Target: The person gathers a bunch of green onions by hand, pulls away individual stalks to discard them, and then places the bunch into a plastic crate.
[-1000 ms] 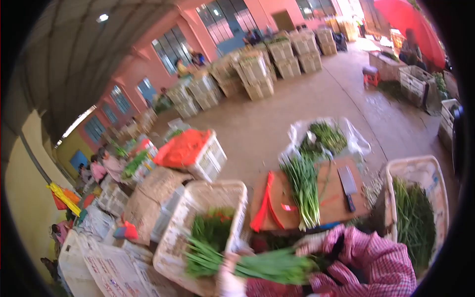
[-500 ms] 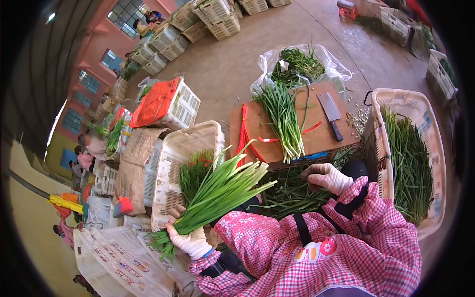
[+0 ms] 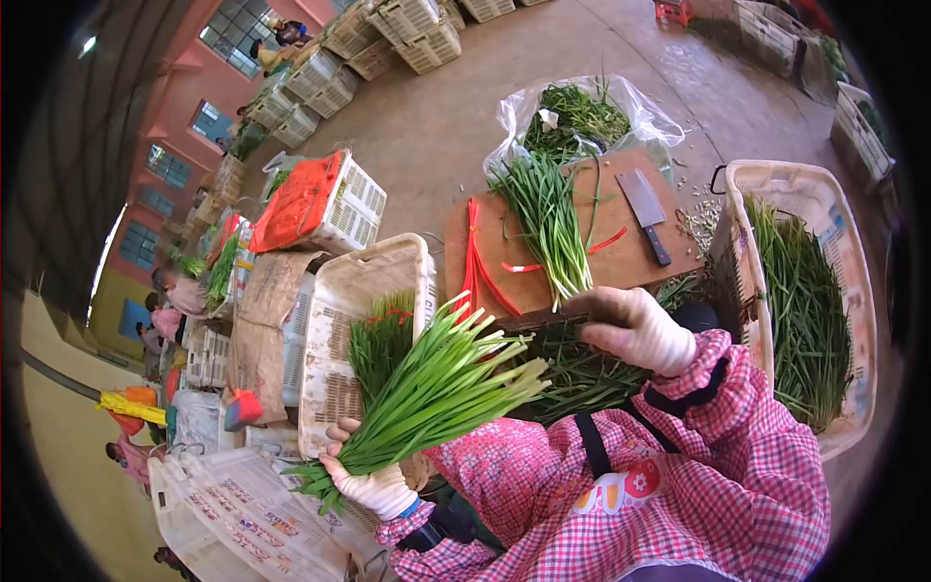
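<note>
My left hand, in a pale glove, is closed around the leafy end of a bunch of garlic chives. Their pale stem ends fan out to the right, over my lap. My right hand, also gloved, hovers by the near edge of the wooden board; its thumb and fingers are apart, with nothing seen in them. Close beyond it, a second bunch of chives lies on the board across a red strip. More red strips lie to the left, and a knife to the right.
A crate of chives stands at my right, and another crate with tied bunches at my left. Behind the board is a clear plastic bag of greens. Loose leaves lie below the board. Stacked crates and other people are farther off.
My right hand has risen and moved forward toward the board, its fingers opening out. The chives in my left hand have spread a little and shifted slightly right.
</note>
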